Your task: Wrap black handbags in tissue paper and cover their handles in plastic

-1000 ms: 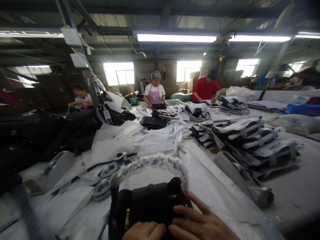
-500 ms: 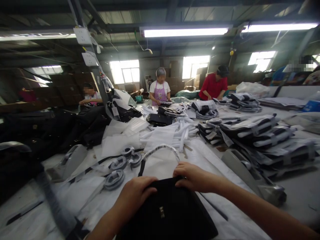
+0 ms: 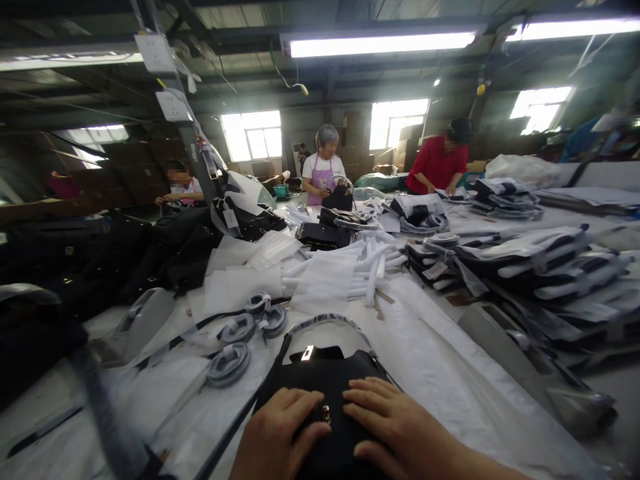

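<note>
A black handbag (image 3: pixel 325 387) lies flat on the white table (image 3: pixel 440 373) right in front of me, its wrapped handle (image 3: pixel 333 323) arching away from me. My left hand (image 3: pixel 275 437) rests on the bag's near left part, fingers stretched toward the small gold clasp (image 3: pixel 326 415). My right hand (image 3: pixel 395 427) lies flat on the bag's right part, fingers spread and pointing left. Neither hand grips anything.
Rolled grey straps (image 3: pixel 240 333) lie to the left of the bag, white paper sheets (image 3: pixel 320 280) behind it. Stacks of wrapped black bags (image 3: pixel 540 267) fill the right side. Dark bags (image 3: pixel 165 253) pile up at left. Other people (image 3: pixel 325 163) work at the far end.
Both hands have slid from the bag's far edge back onto its front face. The bag now lies with its clasp side under my fingers, and the view has shifted slightly.
</note>
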Tool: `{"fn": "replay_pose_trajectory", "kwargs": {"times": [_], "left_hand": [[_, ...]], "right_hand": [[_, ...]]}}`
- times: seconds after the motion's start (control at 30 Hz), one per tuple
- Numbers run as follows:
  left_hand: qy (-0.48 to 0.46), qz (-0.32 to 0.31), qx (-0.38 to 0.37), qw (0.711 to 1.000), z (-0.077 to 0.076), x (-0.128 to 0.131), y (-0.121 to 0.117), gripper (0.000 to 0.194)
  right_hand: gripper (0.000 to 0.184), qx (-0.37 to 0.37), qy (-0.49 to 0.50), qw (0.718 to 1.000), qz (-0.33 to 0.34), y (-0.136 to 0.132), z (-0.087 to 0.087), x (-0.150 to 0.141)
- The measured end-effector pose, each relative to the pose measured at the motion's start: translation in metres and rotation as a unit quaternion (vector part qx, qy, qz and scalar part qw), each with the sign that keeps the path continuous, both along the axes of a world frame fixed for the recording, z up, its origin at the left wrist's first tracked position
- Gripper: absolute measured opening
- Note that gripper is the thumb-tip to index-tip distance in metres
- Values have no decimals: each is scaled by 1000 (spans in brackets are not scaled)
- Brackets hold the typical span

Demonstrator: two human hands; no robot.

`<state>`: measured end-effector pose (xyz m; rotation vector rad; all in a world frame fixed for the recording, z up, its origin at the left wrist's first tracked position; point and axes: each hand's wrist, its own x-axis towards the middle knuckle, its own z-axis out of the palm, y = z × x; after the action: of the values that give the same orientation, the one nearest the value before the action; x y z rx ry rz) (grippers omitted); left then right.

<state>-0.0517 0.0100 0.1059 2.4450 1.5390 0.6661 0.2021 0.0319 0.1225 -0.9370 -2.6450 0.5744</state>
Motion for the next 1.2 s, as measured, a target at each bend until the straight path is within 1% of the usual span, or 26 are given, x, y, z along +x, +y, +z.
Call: {"fn": "replay_pose_trajectory", "kwargs": {"times": [0.07,0.1,0.17,0.23,0.27,0.33,0.4,0.5,0.57,0.63,0.67,0.7,0.73,0.77,0.8,0.83,0.9,0.93,0.97,1.0,1.03,1.07,1.1,1.17,1.2], "left_hand": [[18,23,-68,997,6,14,8,12],[40,32,-89,995,10,21,12,6],[111,36,-112,987,17,31,19,11],[182,20,-122,976,23,38,23,19],[204,9,-126,971,25,41,24,22],[220,-4,-132,967,27,45,26,29],[217,2,-139,966,28,50,28,34],[197,40,-158,967,30,54,30,40],[172,62,-178,967,35,52,30,45],[129,73,-187,971,43,41,24,49],[102,74,-182,975,47,33,19,48],[78,74,-164,981,49,23,12,44],[64,66,-129,987,50,13,4,38],[69,50,-82,993,48,2,-5,32],[97,22,-19,995,43,-8,-14,36],[145,-17,49,988,37,-17,-23,52],[244,-68,155,955,20,-30,-36,87],[281,-76,186,938,10,-34,-39,101],[303,-71,201,929,2,-36,-40,111],[311,-63,208,925,-6,-37,-39,116],[309,-57,209,926,-12,-37,-37,117],[302,-59,212,928,-18,-37,-34,113],[293,-72,219,928,-24,-37,-30,102],[276,-108,255,921,-36,-38,-23,68],[269,-124,275,915,-44,-39,-21,54]], "right_hand": [[42,23,5,1000,5,2,-1,-1],[41,32,6,999,9,2,-1,0],[38,46,4,999,16,1,-3,2],[35,56,2,998,23,0,-7,4],[34,60,2,998,26,-1,-9,5],[33,67,5,997,30,-2,-14,4],[32,73,11,997,31,-2,-17,2],[30,82,14,996,36,-1,-18,2],[34,98,18,994,53,0,-16,6],[46,128,26,989,70,0,-15,13],[55,146,28,986,75,0,-15,18],[63,163,26,983,77,0,-16,22],[70,177,21,981,75,0,-18,25],[76,186,13,980,72,0,-21,28],[82,191,5,979,68,-1,-24,30],[87,191,-3,979,63,-2,-28,30],[98,188,-18,981,50,-4,-34,28],[102,187,-25,981,41,-6,-36,25],[105,186,-33,981,34,-7,-38,23],[106,185,-40,982,26,-8,-38,20],[106,186,-47,981,19,-8,-38,18],[104,188,-54,981,14,-8,-38,16],[101,189,-62,980,11,-7,-38,15],[92,198,-80,977,7,-4,-42,13],[86,206,-92,974,7,-2,-47,13]]}}
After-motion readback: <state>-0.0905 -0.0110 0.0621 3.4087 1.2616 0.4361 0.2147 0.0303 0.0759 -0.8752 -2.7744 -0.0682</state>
